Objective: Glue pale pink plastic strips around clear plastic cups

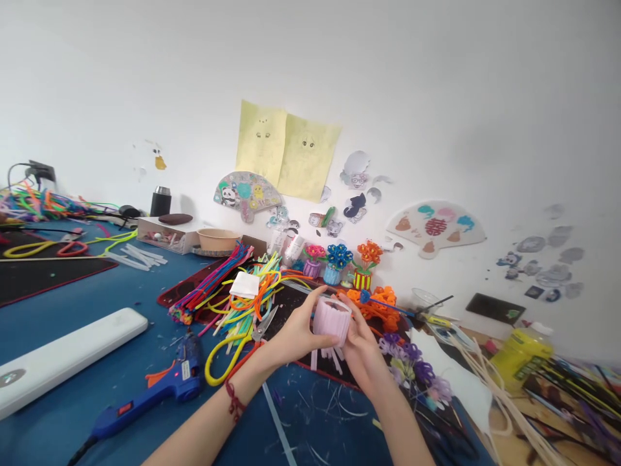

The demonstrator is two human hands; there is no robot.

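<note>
A small lilac cup (332, 323) with ribbed sides is held up at the centre, its round rim tilted up. My left hand (301, 329) grips it from the left, thumb across the lower front. On its right side, the fingers of my right hand (359, 342) are wrapped round it. Pale lilac strips (330, 360) show below the cup. Yellow-and-orange scissors (248, 342) lie left of my left hand, and a blue glue gun (169, 382) rests farther left on the blue table (213, 430).
Bundled pipe cleaners (208, 285) lie behind the scissors. Three small potted flowers (338, 259) stand by the wall. Purple flowers (420, 372) lie to the right, near a yellow bottle (521, 356). A long white device (72, 353) occupies the left side.
</note>
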